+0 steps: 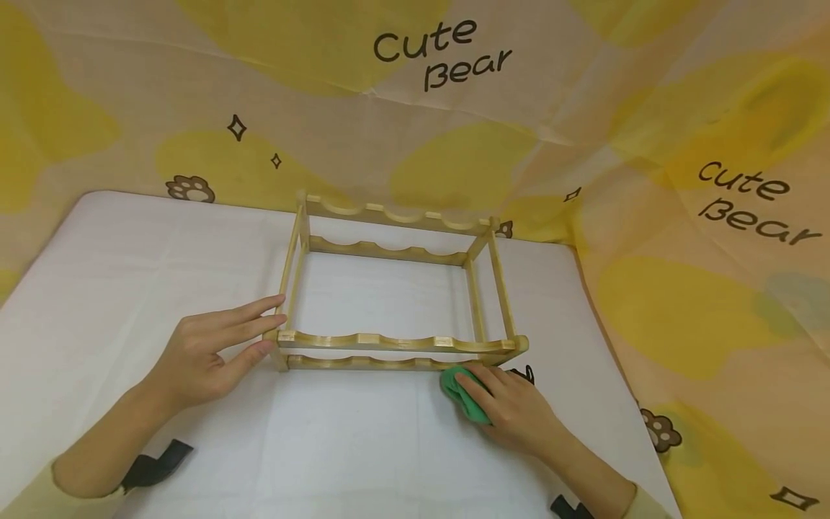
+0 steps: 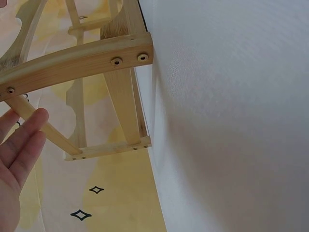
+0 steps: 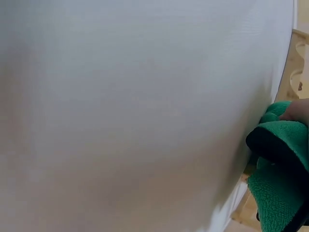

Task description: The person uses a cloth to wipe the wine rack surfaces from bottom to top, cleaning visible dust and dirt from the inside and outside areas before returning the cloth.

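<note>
A pale wooden rack (image 1: 369,340) with scalloped rails stands on the white-covered table. At its front left corner is my left hand (image 1: 207,357), the fingers extended to the side frame and the thumb close to the front corner. In the left wrist view, the fingers of the left hand (image 2: 21,154) lie nearly straight against a side bar of the rack (image 2: 82,60). My right hand (image 1: 515,411) grips a folded green cloth (image 1: 465,398) at the right part of the rack's lower front rail. Fuzzy green cloth (image 3: 277,198) with dark edging bunches under that hand in the right wrist view.
White fabric covers the table (image 1: 350,447). A yellow and beige printed curtain (image 1: 447,115) hangs right behind the rack and along the right side. A small black loop (image 1: 530,374) shows beside the right hand. Dark straps (image 1: 158,465) sit at both wrists.
</note>
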Available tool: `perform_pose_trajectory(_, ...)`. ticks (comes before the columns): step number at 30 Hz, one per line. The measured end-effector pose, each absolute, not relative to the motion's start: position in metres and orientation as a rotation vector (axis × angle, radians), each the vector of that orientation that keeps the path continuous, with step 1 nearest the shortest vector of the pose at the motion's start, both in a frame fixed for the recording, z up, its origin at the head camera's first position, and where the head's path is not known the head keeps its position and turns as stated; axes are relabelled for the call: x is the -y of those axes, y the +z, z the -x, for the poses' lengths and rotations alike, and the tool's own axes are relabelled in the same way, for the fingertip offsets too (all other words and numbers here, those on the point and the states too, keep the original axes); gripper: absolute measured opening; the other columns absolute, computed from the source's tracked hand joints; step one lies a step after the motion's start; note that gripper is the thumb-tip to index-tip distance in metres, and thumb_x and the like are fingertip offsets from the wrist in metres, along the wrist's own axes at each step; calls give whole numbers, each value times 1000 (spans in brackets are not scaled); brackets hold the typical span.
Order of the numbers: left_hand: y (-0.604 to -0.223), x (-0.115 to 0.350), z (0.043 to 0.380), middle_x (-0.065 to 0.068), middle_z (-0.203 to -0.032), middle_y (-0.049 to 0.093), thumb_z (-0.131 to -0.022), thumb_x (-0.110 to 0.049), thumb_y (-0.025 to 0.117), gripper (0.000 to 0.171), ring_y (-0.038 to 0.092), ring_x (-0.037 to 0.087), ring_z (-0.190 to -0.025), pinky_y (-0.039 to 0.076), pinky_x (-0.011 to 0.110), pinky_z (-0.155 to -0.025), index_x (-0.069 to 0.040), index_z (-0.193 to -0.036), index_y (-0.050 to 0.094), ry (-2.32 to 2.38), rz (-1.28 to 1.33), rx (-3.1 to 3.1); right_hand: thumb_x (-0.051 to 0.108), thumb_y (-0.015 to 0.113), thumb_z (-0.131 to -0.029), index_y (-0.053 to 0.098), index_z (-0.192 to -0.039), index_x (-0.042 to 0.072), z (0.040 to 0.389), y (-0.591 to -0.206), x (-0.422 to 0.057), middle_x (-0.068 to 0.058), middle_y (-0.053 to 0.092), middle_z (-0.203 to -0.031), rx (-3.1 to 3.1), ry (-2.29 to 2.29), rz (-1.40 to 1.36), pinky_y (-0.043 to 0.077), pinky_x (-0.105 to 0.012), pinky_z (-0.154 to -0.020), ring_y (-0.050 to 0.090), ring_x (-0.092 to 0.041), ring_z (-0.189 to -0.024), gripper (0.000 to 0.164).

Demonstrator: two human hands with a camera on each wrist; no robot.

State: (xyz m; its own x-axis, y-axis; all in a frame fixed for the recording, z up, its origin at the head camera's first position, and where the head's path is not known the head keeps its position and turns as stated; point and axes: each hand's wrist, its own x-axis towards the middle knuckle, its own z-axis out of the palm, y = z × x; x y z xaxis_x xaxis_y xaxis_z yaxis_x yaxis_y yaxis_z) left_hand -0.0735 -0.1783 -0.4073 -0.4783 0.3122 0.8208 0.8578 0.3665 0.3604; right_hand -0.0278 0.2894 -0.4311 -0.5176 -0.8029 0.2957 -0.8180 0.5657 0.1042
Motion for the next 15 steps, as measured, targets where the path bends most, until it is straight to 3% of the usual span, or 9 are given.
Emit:
perform_pose_trajectory(3,-407,178,73,21,-117,75,-108,-38,60,46,62,-2,-123,46,9,-99,3,-105,81,-1076,1018,1967,18,72,-89,61,-137,3,30,-433,-283,-16,65,-130,2459,90,-1338,63,-40,-79,70,-31,-104,52)
perform_pose_trajectory(6,-407,178,73,23,-116,75,-108,-37,60,45,62,-2,-124,47,10,-100,3,-105,81,-1082,1027,1962,24,57,-100,62,-136,3,32,-436,-275,-16,66,-126,2414,109,-1334,63,-39,-78,71,-31,-101,42)
perform_pose_trajectory(9,-408,178,74,23,-115,75,-108,-36,60,45,62,-2,-124,46,10,-100,3,-106,81,-1082,1029,1960,29,45,-106,62,-136,3,34,-436,-268,-16,67,-125,2392,121,-1333,63,-39,-80,71,-31,-100,43)
perform_pose_trajectory(15,-409,178,74,23,-116,75,-108,-36,60,44,62,-2,-123,47,10,-100,2,-107,81,-1083,1029,1954,27,48,-103,62,-136,5,33,-433,-255,-15,67,-125,2413,97,-1350,64,-38,-82,72,-30,-101,42)
